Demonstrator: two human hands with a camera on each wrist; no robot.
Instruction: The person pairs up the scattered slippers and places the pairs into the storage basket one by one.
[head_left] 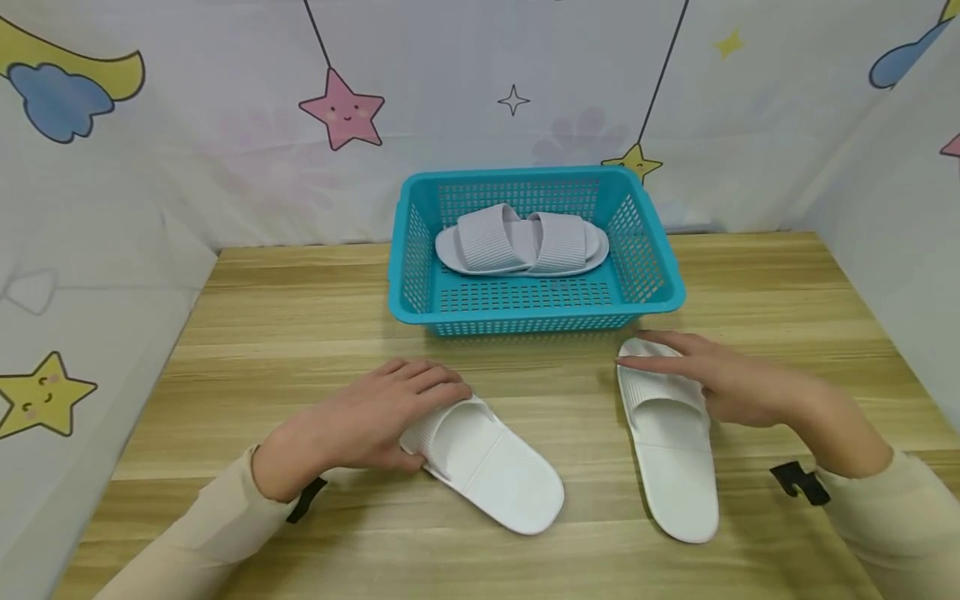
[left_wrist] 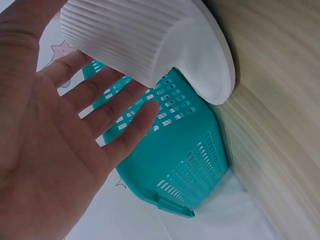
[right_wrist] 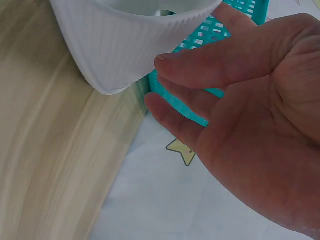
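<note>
1. Pale sleeves (head_left: 202, 533) enter from the lower left and lower right corners of the head view, each with a black strap end (head_left: 798, 483) beside the wrist.
2. Left hand (head_left: 375, 412), left of centre: its fingers are spread and only slightly bent, reaching over the toe end of the middle slipper (head_left: 498, 471), thumb on the near side. They lie across the strap without wrapping round it.
3. That slipper is white, with a ribbed strap; it lies slantwise in the lower middle, heel toward the bottom of the frame.
4. Right hand (head_left: 735, 379), right of centre: fingers extended, thumb apart from them, over the toe of the outer slipper (head_left: 678, 479). It grips nothing; whether the thumb touches the strap I cannot tell.
5. This second white slipper lies at lower right, toe toward the top, heel toward the bottom.
6. Both lie on a wooden table (head_left: 285, 333).
7. Upper centre, a blue basket (head_left: 540, 316) holds a pair of slippers (head_left: 487, 240), also white and ribbed.
8. Behind it, across the top, hangs white cloth (head_left: 450, 50) printed with stars and clouds.
</note>
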